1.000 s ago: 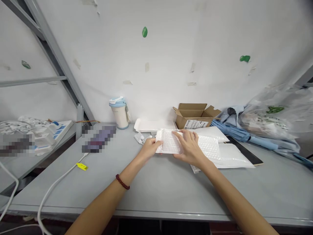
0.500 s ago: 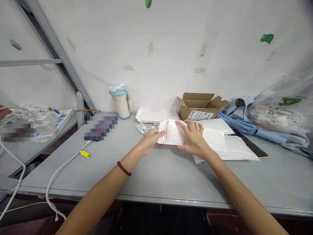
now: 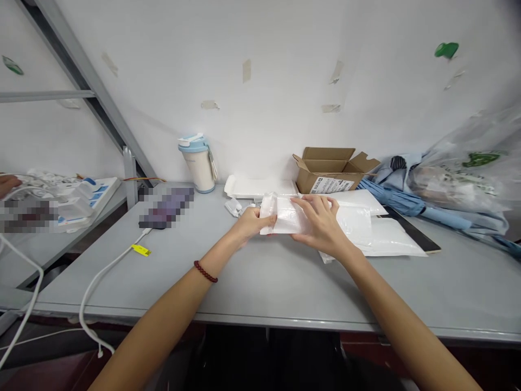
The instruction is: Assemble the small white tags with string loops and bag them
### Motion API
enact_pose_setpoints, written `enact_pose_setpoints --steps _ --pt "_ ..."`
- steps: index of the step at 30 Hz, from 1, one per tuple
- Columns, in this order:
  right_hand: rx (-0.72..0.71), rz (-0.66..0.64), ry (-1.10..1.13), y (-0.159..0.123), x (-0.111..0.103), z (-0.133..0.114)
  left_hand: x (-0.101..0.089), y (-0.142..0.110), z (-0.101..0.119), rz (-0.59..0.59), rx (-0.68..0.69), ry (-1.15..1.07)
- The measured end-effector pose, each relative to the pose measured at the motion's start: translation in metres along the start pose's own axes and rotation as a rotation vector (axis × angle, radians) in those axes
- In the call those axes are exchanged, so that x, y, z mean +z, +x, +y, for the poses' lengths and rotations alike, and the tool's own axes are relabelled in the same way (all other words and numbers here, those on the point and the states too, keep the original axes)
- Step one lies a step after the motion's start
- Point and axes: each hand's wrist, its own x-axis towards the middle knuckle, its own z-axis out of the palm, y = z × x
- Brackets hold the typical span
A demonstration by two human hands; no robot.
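Note:
A small white bubble mailer [image 3: 287, 214] is held above the desk between my two hands. My left hand [image 3: 249, 224] pinches its left end, thumb on top and fingers underneath. Over its right end curls my right hand [image 3: 319, 222], gripping it with thumb and fingers. Right of my right hand lie several flat white bubble mailers [image 3: 393, 239], partly overlapping one another. Behind my left hand, small white pieces [image 3: 235, 207], too unclear to name, rest on the desk. A stack of white mailers [image 3: 260, 187] lies by the wall.
An open cardboard box [image 3: 331, 168] stands by the wall, with a folded blue umbrella [image 3: 407, 203] and clear plastic bag [image 3: 459, 174] to its right. Left are a cream tumbler [image 3: 200, 168], a blurred phone [image 3: 169, 208] on a white cable [image 3: 95, 282], and another person's hand [image 3: 8, 184] beside power strips.
The whole view has shifted slightly, with things sitting a little higher. Both hands keep their hold on the small bubble mailer, and its surface catches the light differently.

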Motion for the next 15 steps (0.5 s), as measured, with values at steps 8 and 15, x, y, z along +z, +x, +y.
enact_pose_setpoints --steps 8,15 --pt "0.101 0.028 -0.056 0.002 0.002 0.014 -0.062 -0.001 0.021 0.524 0.32 0.628" --pt "0.164 0.058 -0.044 -0.001 -0.001 0.021 -0.099 0.008 -0.01 0.287 0.287 1.159"
